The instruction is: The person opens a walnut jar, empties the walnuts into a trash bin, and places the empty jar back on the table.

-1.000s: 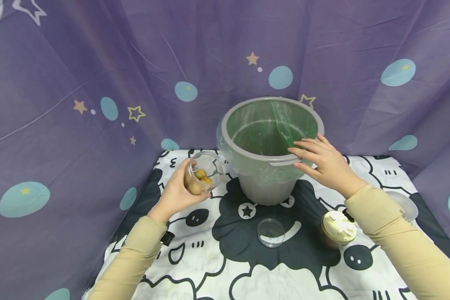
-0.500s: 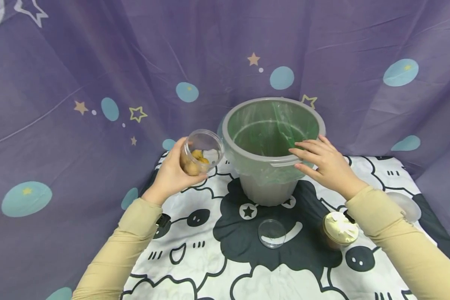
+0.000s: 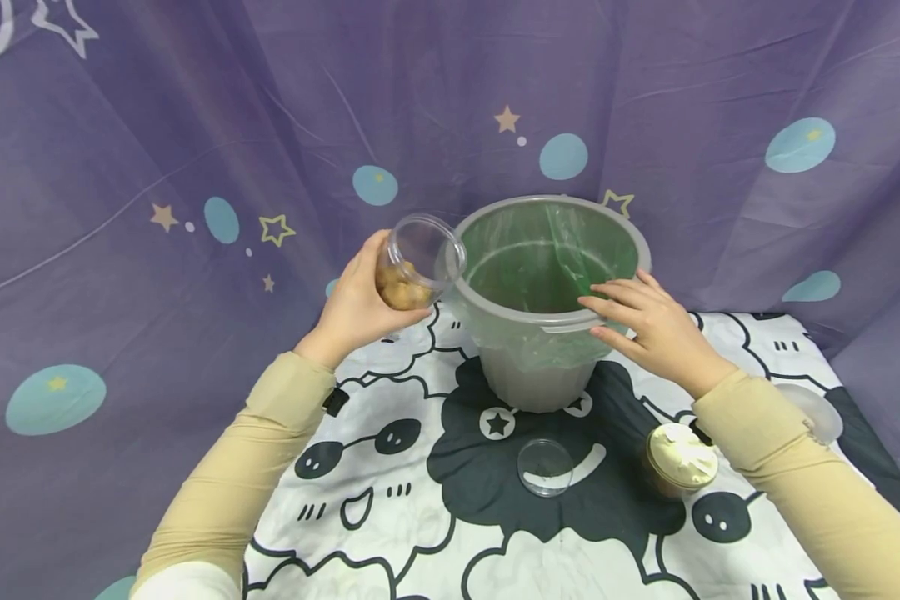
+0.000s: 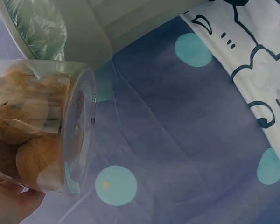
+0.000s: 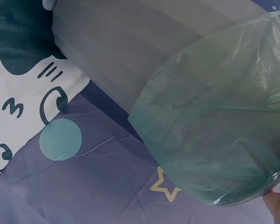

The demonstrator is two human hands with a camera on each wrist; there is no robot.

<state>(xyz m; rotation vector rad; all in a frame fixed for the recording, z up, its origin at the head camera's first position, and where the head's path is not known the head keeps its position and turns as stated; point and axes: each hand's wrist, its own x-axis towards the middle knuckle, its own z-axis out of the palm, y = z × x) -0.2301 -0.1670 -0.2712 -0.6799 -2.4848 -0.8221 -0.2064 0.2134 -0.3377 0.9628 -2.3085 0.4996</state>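
Observation:
My left hand (image 3: 356, 292) holds a clear plastic jar (image 3: 425, 237) at the left rim of a grey trash bin (image 3: 536, 387). The jar is tilted, its open mouth towards the bin. Several round brown balls (image 3: 405, 293) sit in its lower part; in the left wrist view they fill the jar's base end (image 4: 37, 121). A thin green bag (image 3: 525, 346) lines the bin and folds down over its outside. My right hand (image 3: 648, 333) rests at the bin's right front rim with its fingers extended over the edge.
A clear round lid (image 3: 545, 487) lies on the patterned cloth (image 3: 375, 546) before the bin. To the right stands a jar with a pale yellow top (image 3: 681, 457). A translucent round piece (image 3: 816, 412) is partly behind my right sleeve. A purple curtain (image 3: 435, 100) hangs behind.
My left hand has raised the jar from beside the bin to the height of its rim, and over to the right in the last half second. My right hand stays in place.

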